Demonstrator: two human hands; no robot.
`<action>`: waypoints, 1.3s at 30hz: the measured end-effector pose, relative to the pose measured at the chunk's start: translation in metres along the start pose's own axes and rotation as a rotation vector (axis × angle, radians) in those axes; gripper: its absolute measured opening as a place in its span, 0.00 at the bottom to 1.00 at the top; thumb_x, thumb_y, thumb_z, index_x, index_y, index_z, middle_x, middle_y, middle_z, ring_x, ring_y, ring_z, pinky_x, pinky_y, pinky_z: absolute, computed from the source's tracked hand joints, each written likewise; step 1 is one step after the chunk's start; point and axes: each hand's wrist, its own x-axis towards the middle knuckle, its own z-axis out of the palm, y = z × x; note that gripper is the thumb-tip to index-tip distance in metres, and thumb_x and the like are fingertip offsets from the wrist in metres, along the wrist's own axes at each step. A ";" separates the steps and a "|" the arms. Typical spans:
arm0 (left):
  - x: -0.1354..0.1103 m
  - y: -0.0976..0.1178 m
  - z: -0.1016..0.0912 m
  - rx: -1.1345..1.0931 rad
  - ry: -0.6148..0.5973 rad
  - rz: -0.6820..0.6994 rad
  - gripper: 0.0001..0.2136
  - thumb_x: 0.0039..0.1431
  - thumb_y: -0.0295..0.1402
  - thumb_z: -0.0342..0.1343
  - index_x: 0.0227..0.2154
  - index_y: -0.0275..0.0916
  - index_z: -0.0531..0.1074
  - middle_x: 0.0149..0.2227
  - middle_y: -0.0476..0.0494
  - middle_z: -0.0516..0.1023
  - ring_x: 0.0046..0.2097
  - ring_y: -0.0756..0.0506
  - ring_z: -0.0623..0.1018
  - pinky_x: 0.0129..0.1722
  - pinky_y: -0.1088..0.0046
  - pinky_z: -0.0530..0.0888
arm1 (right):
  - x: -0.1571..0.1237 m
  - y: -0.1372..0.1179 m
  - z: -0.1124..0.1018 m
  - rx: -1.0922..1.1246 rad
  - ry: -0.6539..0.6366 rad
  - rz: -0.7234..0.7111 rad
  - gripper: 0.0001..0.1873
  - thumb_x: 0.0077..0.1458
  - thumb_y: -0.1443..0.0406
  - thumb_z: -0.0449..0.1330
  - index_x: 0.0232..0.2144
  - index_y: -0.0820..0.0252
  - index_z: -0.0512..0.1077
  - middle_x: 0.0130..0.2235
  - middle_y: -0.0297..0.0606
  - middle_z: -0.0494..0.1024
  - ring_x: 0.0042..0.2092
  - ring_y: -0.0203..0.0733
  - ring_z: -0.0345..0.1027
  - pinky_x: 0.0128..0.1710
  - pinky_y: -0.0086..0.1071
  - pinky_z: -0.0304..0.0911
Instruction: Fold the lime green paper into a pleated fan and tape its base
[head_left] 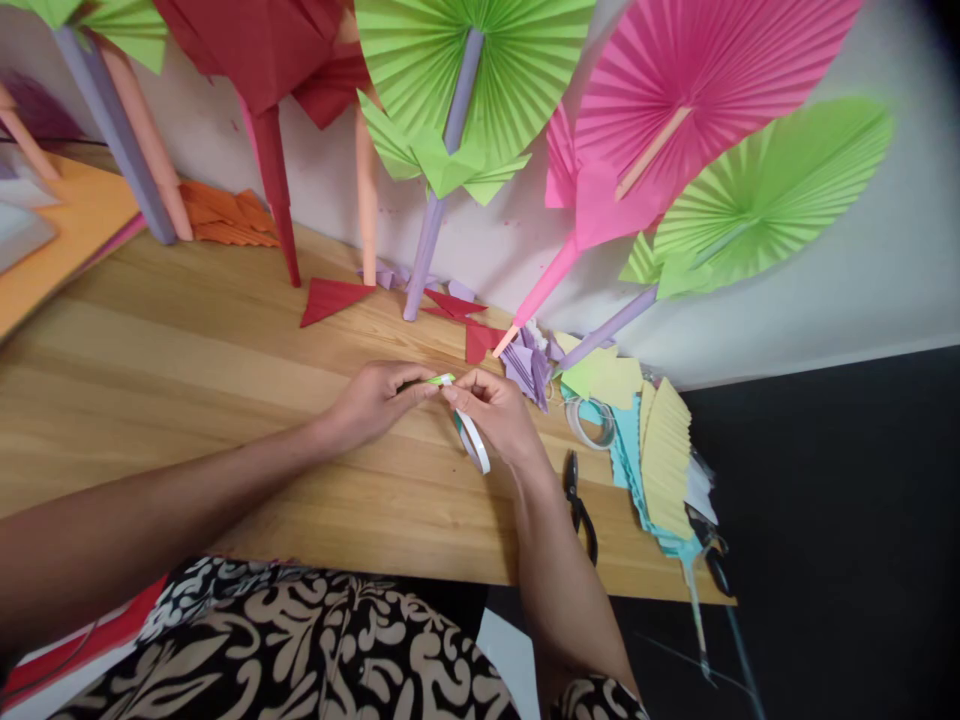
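Pinching a small green paper strip point(439, 380) with the closed left hand point(375, 400), gripping a white tape ring point(474, 443) in the curled right hand point(493, 412) (fingertips meeting), over the pale wooden tabletop point(187, 360).

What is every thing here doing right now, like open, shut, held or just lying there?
Left hand: pinched shut on the green strip.
Right hand: pinched on the strip's other end, with the tape roll hanging under it.
Scissors: lying on the table, seemingly shut.
Spare tape: lying flat.
Fans: spread open, leaning on the wall.
Yellow paper: pleated, lying flat.
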 end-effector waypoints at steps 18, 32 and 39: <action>0.005 0.001 0.003 0.048 0.072 -0.137 0.11 0.60 0.37 0.52 0.30 0.37 0.75 0.27 0.50 0.75 0.31 0.49 0.72 0.31 0.75 0.65 | -0.007 -0.001 0.014 0.076 0.007 0.001 0.21 0.51 0.49 0.66 0.23 0.57 0.67 0.20 0.25 0.62 0.21 0.30 0.49 0.21 0.27 0.46; 0.005 0.010 -0.004 -0.548 -0.176 -0.331 0.15 0.55 0.45 0.58 0.27 0.36 0.72 0.19 0.53 0.67 0.22 0.54 0.63 0.21 0.78 0.58 | 0.000 0.000 0.003 0.064 0.033 -0.004 0.22 0.48 0.48 0.68 0.24 0.60 0.72 0.23 0.30 0.72 0.23 0.30 0.56 0.23 0.27 0.50; 0.000 0.013 -0.005 -0.757 -0.274 -0.426 0.16 0.57 0.45 0.61 0.30 0.34 0.73 0.20 0.52 0.68 0.20 0.55 0.64 0.19 0.80 0.56 | 0.002 0.001 0.004 0.283 -0.053 0.059 0.21 0.41 0.50 0.73 0.23 0.59 0.73 0.25 0.32 0.77 0.26 0.33 0.66 0.27 0.29 0.58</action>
